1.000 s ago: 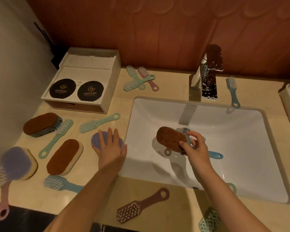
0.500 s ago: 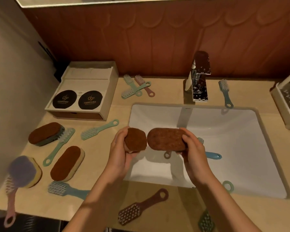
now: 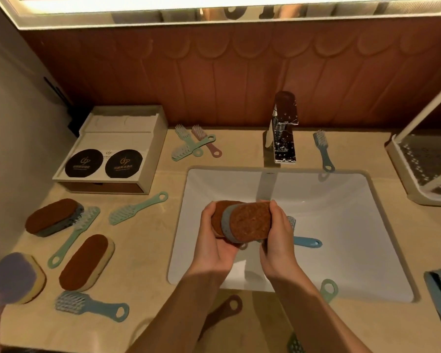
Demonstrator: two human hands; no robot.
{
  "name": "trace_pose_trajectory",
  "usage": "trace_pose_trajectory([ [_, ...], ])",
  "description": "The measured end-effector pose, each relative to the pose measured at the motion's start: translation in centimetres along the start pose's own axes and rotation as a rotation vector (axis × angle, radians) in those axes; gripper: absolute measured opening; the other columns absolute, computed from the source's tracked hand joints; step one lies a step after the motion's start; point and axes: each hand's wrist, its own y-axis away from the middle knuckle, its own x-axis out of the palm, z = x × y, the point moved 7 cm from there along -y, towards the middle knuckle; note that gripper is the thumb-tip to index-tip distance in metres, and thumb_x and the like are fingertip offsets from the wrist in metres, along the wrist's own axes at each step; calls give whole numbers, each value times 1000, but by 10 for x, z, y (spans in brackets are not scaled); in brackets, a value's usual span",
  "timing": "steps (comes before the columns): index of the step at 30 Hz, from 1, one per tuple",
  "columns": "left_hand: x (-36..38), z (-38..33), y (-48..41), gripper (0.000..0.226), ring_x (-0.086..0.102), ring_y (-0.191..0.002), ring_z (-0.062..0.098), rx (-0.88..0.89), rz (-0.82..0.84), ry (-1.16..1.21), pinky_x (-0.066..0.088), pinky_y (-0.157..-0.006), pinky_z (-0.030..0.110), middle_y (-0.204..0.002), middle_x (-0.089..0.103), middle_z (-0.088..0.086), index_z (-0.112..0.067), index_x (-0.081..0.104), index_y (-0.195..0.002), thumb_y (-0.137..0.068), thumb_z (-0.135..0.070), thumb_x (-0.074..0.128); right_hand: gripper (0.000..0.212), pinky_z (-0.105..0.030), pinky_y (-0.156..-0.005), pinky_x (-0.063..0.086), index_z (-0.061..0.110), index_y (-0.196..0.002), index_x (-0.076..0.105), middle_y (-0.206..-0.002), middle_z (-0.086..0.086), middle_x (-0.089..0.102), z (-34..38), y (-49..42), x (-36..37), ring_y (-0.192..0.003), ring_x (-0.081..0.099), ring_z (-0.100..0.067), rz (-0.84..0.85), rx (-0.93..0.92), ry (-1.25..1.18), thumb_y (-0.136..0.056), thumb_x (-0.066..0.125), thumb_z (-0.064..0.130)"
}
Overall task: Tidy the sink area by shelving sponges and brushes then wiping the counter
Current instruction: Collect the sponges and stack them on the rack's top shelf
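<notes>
Sponges (image 3: 250,222), two overlapped, sit clamped above the sink (image 3: 354,225): left hand (image 3: 214,245) curls round them from nine o'clock, right hand (image 3: 278,243) from three, forearms rising from six.

No legible txt: logo w/ tiny print on 2 black discs (image 3: 84,163), small mark on sink rim (image 3: 271,173).

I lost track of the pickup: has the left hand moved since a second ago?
Yes. The left hand went right, from the counter beside the sink to above its basin, holding a sponge.
</notes>
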Motion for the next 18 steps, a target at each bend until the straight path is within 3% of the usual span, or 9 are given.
trace_pose_trajectory([
  [3, 8, 2, 2, 37, 66, -80, 22, 46, 55, -29, 47, -75, 35, -83, 71, 10, -15, 69, -82, -87, -44, 47, 28, -31, -77, 51, 21, -106, 62, -102, -5, 60, -2, 2, 2, -94, 58, -16, 31, 33, -31, -93, 46, 39],
  [6, 12, -6, 4, 32, 64, -89, 21, 139, 96, -158, 46, -77, 35, -94, 69, 8, -21, 67, -90, -81, -46, 49, 48, -44, -90, 51, 20, -118, 58, -112, -12, 61, -8, 6, 8, -106, 59, -27, 108, 203, -130, -82, 51, 51],
  [8, 6, -11, 2, 31, 59, -100, 23, 184, 99, -258, 44, -85, 37, -102, 67, 8, -21, 65, -96, -84, -46, 51, 58, -41, -79, 55, 17, -122, 55, -116, -15, 62, -11, 8, 9, -108, 60, -30, 180, 289, -86, -81, 49, 57],
  [10, -2, -15, 0, 31, 56, -108, 24, 197, 120, -387, 42, -92, 37, -105, 66, 6, -22, 64, -99, -90, -45, 46, 55, -35, -70, 55, 17, -122, 54, -116, -15, 63, -13, 11, 8, -107, 61, -29, 224, 332, -47, -85, 46, 57],
  [14, -12, -15, 2, 31, 52, -111, 13, 42, 99, -507, 30, -106, 37, -108, 64, -7, -36, 61, -105, -94, -46, 33, 48, -34, -69, 56, 17, -122, 54, -117, -14, 62, -12, 13, 10, -108, 60, -29, 196, 262, -37, -88, 48, 50],
  [16, -17, -15, 4, 41, 53, -111, 13, -32, 84, -519, 29, -107, 40, -120, 59, -4, -33, 51, -124, -93, -52, 34, 39, -39, -83, 54, 21, -116, 57, -114, -11, 63, -6, 12, 9, -107, 60, -26, 135, 155, -3, -89, 49, 48],
  [18, -21, -18, 5, 50, 57, -107, 18, -77, 42, -450, 37, -100, 45, -126, 57, 4, -27, 45, -132, -91, -55, 36, 25, -41, -84, 52, 28, -106, 60, -107, -6, 64, 6, 12, 8, -103, 61, -23, 88, -11, 114, -89, 50, 44],
])
